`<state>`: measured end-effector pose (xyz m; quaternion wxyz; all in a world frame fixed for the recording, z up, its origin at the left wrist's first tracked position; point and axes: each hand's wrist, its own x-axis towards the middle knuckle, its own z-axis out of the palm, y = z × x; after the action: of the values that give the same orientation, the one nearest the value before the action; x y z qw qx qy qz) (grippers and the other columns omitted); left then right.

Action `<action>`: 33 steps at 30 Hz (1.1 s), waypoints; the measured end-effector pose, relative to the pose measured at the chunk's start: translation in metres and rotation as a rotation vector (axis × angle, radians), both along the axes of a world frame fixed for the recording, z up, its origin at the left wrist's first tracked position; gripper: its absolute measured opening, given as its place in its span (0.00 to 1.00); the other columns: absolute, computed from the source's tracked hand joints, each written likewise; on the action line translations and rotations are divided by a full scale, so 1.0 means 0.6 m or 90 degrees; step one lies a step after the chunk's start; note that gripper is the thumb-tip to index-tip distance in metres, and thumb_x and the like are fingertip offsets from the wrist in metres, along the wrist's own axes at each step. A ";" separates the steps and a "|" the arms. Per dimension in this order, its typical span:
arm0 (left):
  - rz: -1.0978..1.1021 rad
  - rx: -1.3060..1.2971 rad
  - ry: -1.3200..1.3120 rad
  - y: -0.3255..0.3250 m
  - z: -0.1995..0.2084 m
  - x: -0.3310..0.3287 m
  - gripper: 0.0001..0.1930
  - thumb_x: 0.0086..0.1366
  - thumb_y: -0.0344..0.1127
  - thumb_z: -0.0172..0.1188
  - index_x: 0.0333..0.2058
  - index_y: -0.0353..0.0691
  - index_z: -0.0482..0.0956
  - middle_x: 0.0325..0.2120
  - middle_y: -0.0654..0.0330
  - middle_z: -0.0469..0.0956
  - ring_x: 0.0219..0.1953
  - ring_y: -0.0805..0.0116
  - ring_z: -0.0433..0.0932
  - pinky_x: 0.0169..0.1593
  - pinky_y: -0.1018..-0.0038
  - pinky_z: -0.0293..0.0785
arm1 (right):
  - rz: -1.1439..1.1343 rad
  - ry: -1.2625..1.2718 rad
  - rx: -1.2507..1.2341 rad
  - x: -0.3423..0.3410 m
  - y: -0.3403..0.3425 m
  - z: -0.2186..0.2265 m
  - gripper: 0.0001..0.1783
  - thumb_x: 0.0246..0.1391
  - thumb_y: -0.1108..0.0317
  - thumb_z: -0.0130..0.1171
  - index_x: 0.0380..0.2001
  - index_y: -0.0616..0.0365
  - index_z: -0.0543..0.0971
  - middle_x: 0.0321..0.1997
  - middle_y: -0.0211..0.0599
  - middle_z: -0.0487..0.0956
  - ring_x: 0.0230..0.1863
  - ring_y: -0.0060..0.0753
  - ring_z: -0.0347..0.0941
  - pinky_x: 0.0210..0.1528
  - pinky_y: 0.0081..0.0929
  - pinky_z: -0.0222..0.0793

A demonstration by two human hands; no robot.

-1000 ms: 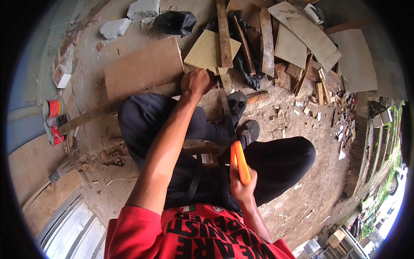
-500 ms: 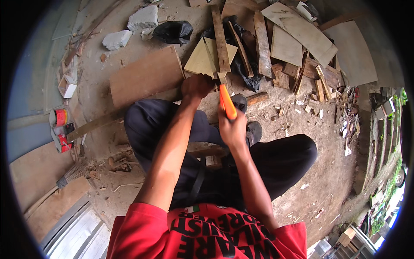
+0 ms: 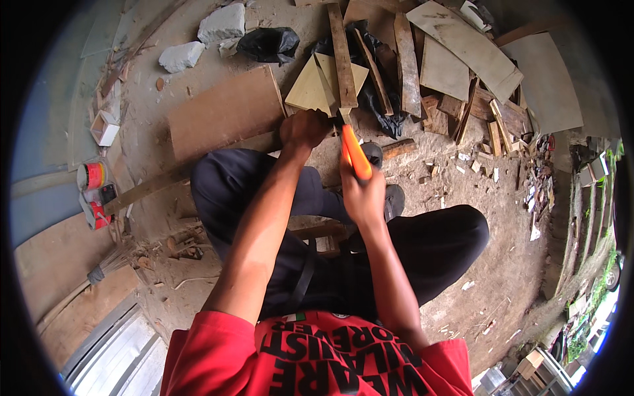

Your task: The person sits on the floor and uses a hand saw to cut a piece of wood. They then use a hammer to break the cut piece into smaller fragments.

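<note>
- Fingers of my right hand were wrapped shut round the orange handle of a tool, most likely a small saw, its front end meeting the wood just beside my left hand.
- My left hand was closed down on the near end of a long wooden strip that ran away from me toward the far edge of the ground.
- As I judged it, the cut was under way, not finished: the strip looked whole, and I could not see how deep the tool had gone.
- Beneath the strip lay a pale triangular board; a brown flat board sat to its left.
- Farther off were grey stone lumps, a black bag, scattered offcuts to the right, and paint tins at the left edge.
</note>
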<state>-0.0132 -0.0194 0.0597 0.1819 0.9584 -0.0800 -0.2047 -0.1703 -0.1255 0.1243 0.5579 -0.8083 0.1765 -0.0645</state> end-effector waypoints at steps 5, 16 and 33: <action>-0.025 -0.022 -0.051 -0.007 -0.008 -0.002 0.18 0.62 0.49 0.53 0.36 0.44 0.86 0.38 0.47 0.84 0.40 0.45 0.84 0.43 0.53 0.79 | -0.008 0.001 0.025 -0.002 0.003 -0.004 0.14 0.60 0.66 0.60 0.27 0.67 0.76 0.19 0.52 0.74 0.20 0.38 0.73 0.28 0.37 0.68; 0.069 -0.068 -0.259 0.020 -0.158 0.009 0.16 0.62 0.36 0.49 0.27 0.37 0.86 0.28 0.42 0.83 0.33 0.46 0.85 0.35 0.56 0.81 | 0.014 0.068 0.038 -0.256 -0.011 0.076 0.06 0.60 0.74 0.59 0.30 0.66 0.78 0.16 0.35 0.70 0.18 0.17 0.65 0.22 0.23 0.62; 0.086 -0.075 -0.224 0.010 -0.139 0.005 0.16 0.60 0.38 0.49 0.27 0.37 0.85 0.29 0.43 0.83 0.33 0.44 0.84 0.40 0.54 0.80 | 0.003 0.077 0.045 -0.280 -0.005 0.056 0.09 0.60 0.75 0.59 0.25 0.64 0.75 0.13 0.32 0.67 0.16 0.14 0.61 0.19 0.23 0.59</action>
<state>-0.0104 -0.0135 -0.0235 0.2344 0.9702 -0.0584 -0.0160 -0.3382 -0.1288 0.1576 0.5745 -0.7912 0.2097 -0.0082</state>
